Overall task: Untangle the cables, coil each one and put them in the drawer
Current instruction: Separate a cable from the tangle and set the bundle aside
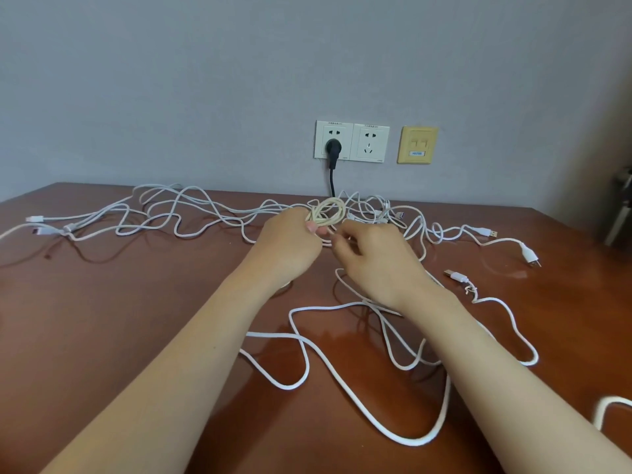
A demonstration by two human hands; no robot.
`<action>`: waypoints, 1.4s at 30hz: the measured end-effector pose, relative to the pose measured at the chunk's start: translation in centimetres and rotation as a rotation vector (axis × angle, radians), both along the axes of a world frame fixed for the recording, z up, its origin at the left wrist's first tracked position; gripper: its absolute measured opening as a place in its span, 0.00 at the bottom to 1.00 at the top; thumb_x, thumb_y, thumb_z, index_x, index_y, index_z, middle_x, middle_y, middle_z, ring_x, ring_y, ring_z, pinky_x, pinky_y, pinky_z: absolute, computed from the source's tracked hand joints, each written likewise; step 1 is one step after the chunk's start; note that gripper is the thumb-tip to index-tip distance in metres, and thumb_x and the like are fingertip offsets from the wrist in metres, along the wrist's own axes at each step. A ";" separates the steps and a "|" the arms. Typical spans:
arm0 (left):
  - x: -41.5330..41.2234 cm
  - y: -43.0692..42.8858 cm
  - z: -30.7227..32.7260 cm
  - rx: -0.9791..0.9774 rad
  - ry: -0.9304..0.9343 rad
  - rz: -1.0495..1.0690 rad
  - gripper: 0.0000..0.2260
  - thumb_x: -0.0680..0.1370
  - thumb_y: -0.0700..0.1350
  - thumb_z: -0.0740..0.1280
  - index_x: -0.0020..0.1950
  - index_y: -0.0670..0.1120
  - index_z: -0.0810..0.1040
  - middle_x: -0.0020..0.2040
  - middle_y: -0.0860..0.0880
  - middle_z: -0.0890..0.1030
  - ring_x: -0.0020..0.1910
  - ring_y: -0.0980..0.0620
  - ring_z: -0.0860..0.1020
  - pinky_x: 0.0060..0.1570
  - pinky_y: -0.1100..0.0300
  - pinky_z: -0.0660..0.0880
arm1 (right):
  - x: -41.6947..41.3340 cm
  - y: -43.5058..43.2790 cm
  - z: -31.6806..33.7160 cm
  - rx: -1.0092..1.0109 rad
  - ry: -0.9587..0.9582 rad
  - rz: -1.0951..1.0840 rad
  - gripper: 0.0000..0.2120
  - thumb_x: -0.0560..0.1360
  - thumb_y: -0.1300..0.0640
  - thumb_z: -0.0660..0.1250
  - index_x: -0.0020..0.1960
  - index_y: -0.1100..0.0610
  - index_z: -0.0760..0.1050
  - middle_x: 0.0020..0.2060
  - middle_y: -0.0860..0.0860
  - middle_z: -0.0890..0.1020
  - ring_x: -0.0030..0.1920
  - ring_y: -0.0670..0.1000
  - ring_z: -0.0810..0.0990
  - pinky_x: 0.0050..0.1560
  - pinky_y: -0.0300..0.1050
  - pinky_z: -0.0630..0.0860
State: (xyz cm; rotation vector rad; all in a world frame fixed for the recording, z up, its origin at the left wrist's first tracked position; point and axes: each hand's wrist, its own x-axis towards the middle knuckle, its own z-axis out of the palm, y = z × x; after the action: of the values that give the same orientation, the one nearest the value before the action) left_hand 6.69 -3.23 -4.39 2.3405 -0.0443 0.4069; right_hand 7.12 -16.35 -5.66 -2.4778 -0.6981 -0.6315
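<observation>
**A:** Through the head camera, which step was in hand?

**B:** Coiling, by my reading. The left hand (287, 244) gripped a small cream coil (329, 209), its fingers curled round the lower side. It held the coil just above the table (102, 319), towards the far middle. The right hand (374, 260) pinched a strand just beside the coil, thumb and forefinger pressed together on it. I could not tell whether that strand was the coil's own tail.

**A:** And the others?

**B:** The white cables (205, 213) lay uncoiled in a loose tangle along the back of the table, from the left side across to the right. A thick white cable (410, 441) looped beneath both forearms. No drawer was in view.

**A:** So what did the next move call for?

**B:** Likely securing the loose end so the loops would not spring open. After that, the coil had to go to a drawer somewhere outside the picture.

**A:** Any room to work?

**B:** The near left of the table was open wood, good for setting a coil down. The back edge met the wall under the wall sockets (352, 142), where a black plug (332, 147) sat with its cord dropping behind the table. On the right lay a USB plug (456, 276) and more loops. The thick cable could snag a withdrawing forearm.
</observation>
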 end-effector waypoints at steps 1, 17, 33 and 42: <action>0.1 0.1 -0.1 0.009 0.006 0.004 0.10 0.81 0.39 0.54 0.53 0.38 0.75 0.47 0.43 0.75 0.52 0.42 0.72 0.39 0.59 0.58 | -0.1 -0.1 0.1 -0.014 0.002 0.009 0.10 0.77 0.56 0.57 0.37 0.54 0.67 0.28 0.51 0.69 0.37 0.60 0.71 0.37 0.48 0.67; 0.0 0.9 -0.7 0.142 0.029 -0.183 0.12 0.76 0.38 0.61 0.37 0.52 0.64 0.44 0.47 0.76 0.43 0.48 0.72 0.40 0.58 0.66 | -0.4 -0.7 0.1 -0.113 -0.333 0.064 0.14 0.72 0.51 0.59 0.41 0.55 0.82 0.35 0.50 0.82 0.38 0.57 0.80 0.33 0.44 0.72; -0.5 1.7 -0.3 -0.001 0.215 -0.542 0.12 0.78 0.33 0.58 0.39 0.47 0.65 0.32 0.50 0.73 0.31 0.53 0.68 0.36 0.59 0.64 | -0.2 -1.5 0.9 0.471 0.253 0.161 0.09 0.64 0.62 0.77 0.33 0.54 0.78 0.25 0.48 0.76 0.24 0.44 0.70 0.28 0.35 0.67; -1.7 -0.1 0.9 -0.510 -0.008 -0.596 0.13 0.80 0.29 0.53 0.40 0.45 0.63 0.27 0.51 0.73 0.21 0.62 0.67 0.24 0.72 0.63 | 0.2 -1.0 0.7 1.007 0.789 0.425 0.14 0.78 0.67 0.56 0.36 0.57 0.72 0.24 0.51 0.67 0.20 0.42 0.59 0.18 0.31 0.56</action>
State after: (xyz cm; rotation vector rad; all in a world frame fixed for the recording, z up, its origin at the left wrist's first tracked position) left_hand 5.01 -3.31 -3.49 1.7158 -0.5603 0.1066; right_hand 7.32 -17.39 -4.96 -1.3744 -0.3965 0.1738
